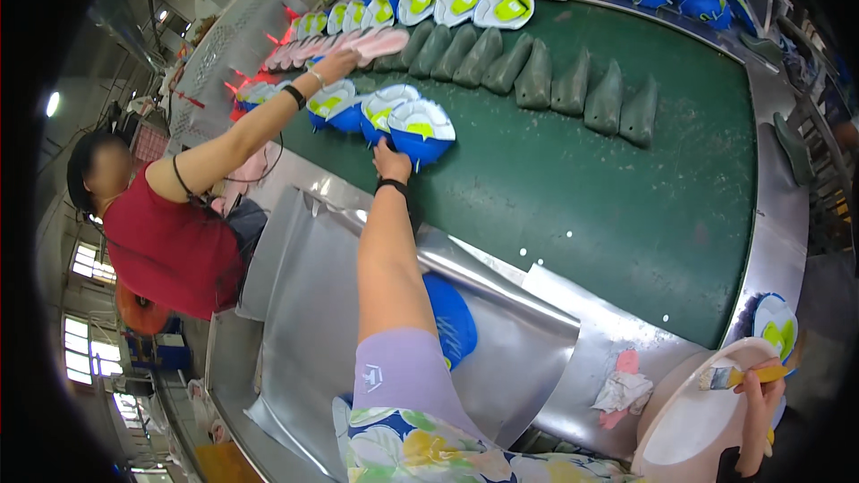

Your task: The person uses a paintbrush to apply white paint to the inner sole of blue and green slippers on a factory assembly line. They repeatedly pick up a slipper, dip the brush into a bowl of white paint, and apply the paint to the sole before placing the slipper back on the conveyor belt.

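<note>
My left hand [392,162] reaches out over the green belt and grips the edge of the nearest blue-and-white shoe upper [429,150], which has a yellow-green piece inside. More such uppers [378,116] overlap just left of it. Close to the lower right corner my right hand [759,398] is closed round the yellow handle of a paintbrush [723,378]. The brush is held over a pale pink tub [689,425], its pale bristles pointing left. A blue-and-white upper [774,322] lies just beyond my right hand.
Dark green shoe lasts [534,76] stand in a row on the belt [626,206], beside pink insoles [380,43] and another row of uppers [458,3]. At left a person in red [179,228] reaches over the insoles. A crumpled cloth [622,391] lies near the tub.
</note>
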Available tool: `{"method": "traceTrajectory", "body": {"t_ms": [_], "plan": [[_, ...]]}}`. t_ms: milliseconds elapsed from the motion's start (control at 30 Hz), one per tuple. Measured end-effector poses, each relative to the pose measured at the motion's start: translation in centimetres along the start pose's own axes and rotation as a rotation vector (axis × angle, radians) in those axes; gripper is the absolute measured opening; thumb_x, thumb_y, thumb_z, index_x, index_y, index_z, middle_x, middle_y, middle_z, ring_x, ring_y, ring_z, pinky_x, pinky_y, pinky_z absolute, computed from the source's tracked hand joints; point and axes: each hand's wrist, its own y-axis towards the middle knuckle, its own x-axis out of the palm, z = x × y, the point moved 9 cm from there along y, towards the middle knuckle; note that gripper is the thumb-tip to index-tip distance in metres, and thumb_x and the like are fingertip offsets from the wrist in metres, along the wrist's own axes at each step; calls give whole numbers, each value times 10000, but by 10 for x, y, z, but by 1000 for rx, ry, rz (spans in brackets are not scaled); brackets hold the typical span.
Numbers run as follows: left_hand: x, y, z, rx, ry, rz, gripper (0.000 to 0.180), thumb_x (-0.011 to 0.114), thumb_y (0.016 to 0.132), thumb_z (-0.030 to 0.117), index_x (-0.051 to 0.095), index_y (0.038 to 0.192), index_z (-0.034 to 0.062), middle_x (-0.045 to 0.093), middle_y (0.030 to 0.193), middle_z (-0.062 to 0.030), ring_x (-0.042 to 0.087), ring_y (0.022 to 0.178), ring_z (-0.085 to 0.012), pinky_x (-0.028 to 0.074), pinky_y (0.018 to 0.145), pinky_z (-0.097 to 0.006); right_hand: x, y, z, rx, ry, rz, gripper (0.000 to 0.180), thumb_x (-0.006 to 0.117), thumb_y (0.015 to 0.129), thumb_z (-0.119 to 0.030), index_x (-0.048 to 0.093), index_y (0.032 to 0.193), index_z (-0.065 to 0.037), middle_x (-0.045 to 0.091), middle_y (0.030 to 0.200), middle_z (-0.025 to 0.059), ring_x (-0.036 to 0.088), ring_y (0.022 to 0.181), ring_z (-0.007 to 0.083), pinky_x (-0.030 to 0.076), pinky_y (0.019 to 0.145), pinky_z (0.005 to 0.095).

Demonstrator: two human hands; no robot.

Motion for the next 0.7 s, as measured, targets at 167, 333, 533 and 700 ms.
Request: {"method": "traceTrajectory", "body": {"t_ms": [167,333,533,700], "plan": [[-100,-23,74,187,-279,81,429,499,829,-10,584,1248,-30,640,1204,-237,626,1102,-383,482,983,-392,-10,-6,8,0,-53,-10,129,620,940,-126,539,950,-27,515,892,35,548,711,95,459,643,220],[-181,-211,120,485,-158,-849,529,432,787,-123,609,1253,53,654,1201,-194,640,1103,-351,490,974,-380,-39,-34,21,34,-115,-25,122,624,946,-130,576,971,-21,554,838,28,554,708,89,444,653,225],[-181,-393,67,714,187,-863,506,495,763,-104,597,1222,85,521,1381,-196,468,1312,-370,418,1063,-424,-24,-34,33,-28,-166,-119,190,694,906,-191,659,900,-4,621,762,18,568,665,79,447,585,242],[-185,-364,67,482,158,-833,345,524,896,16,554,1231,92,614,1203,-171,641,1041,-304,518,935,-400,64,-44,4,-286,-228,-274,239,711,856,-216,677,871,20,686,793,177,658,681,254,502,623,361]]}}
